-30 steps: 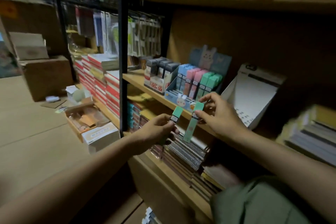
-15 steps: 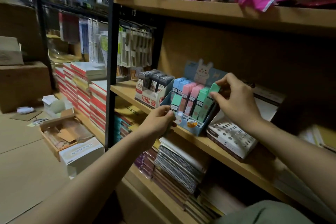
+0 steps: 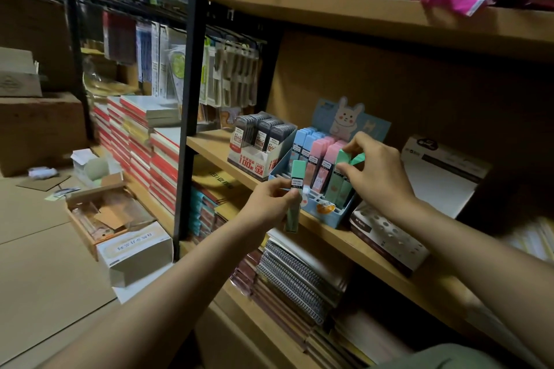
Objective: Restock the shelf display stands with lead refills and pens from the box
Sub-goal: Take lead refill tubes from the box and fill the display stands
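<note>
A blue bunny-printed display stand [image 3: 332, 213] sits on the middle shelf, holding blue, pink and green lead refill cases. My left hand [image 3: 271, 199] grips one green lead refill case [image 3: 295, 189] upright just in front of the stand. At the stand's right rear column, my right hand [image 3: 376, 172] pinches the top of a green refill case [image 3: 341, 159] among the other green ones. To the left stands a second display [image 3: 251, 160] of dark lead refills.
An open cardboard box [image 3: 99, 216] with packets and a white carton [image 3: 135, 252] lie on the floor at left. Stacked notebooks [image 3: 141, 141] fill the left shelving, spiral notebooks [image 3: 293, 272] the lower shelf. A white dotted box [image 3: 386, 237] lies right of the stand.
My right hand carried its green case up from in front of the shelf into the stand's right column. The left hand kept its green case and rose slightly toward the stand.
</note>
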A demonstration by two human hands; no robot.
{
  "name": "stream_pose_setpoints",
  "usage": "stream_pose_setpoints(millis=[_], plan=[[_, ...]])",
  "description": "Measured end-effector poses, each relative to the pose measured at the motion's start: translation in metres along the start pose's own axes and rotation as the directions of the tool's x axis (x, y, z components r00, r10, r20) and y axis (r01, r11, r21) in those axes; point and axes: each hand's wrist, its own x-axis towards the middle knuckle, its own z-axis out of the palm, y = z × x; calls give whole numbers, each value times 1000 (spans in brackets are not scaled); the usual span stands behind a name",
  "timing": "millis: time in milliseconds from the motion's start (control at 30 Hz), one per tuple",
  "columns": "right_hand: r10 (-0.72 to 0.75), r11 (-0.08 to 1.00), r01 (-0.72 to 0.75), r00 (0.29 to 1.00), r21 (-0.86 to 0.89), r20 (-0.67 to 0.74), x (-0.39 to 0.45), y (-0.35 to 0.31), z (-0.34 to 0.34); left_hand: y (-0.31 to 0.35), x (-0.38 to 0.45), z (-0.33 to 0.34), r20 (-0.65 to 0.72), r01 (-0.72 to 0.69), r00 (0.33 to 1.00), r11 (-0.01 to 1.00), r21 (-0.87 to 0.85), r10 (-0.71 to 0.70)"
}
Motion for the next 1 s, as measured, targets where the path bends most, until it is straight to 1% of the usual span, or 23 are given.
stream_pose_setpoints(millis=[100, 200, 333, 433, 500, 567, 633, 700, 767, 833, 900, 1000], plan=[[30, 1000, -30, 999, 3, -20, -1, 1, 4, 0, 0, -1, -6, -3, 1000, 1000, -15, 3], [45, 999, -45, 998, 8, -33, -2, 2, 9, 1, -2, 0, 21, 13, 1000, 1000, -19, -12], [36, 999, -36, 999, -9, -31, -4, 2, 14, 0, -4, 3, 37, 18, 999, 1000, -11, -18], [-1, 999, -1, 999, -53, -39, -5, 2, 15, -1, -5, 5, 46, 13, 999, 1000, 5, -14], [-3, 997, 1, 1000, -83, -23, -4, 1, 14, -1, -6, 6, 54, 17, 998, 1000, 6, -17], [-7, 996, 3, 999, -92, -37, -3, 0, 11, -1, -8, 8, 58, 17, 998, 1000, -1, -17], [-3, 1000, 1, 997, -21, -80, -7, -1, 4, -1, -9, 9, 65, 12, 998, 1000, -22, -11], [30, 991, -19, 996, 133, -85, -17, -2, -2, 1, -11, 10, 78, -6, 997, 1000, -26, 8], [111, 958, -105, 994, 268, -7, -29, -3, -5, 4, -13, 12, 101, -27, 994, 1000, -11, 28], [179, 894, -215, 976, 394, 125, -36, -6, -6, 6, -16, 15, 136, -52, 989, 999, 7, 50], [177, 879, -239, 967, 413, 184, -40, -10, -5, 8, -18, 20, 186, -86, 979, 996, 20, 81], [125, 915, -177, 979, 364, 161, -43, -12, -4, 8, -19, 28, 230, -129, 966, 991, 29, 119]])
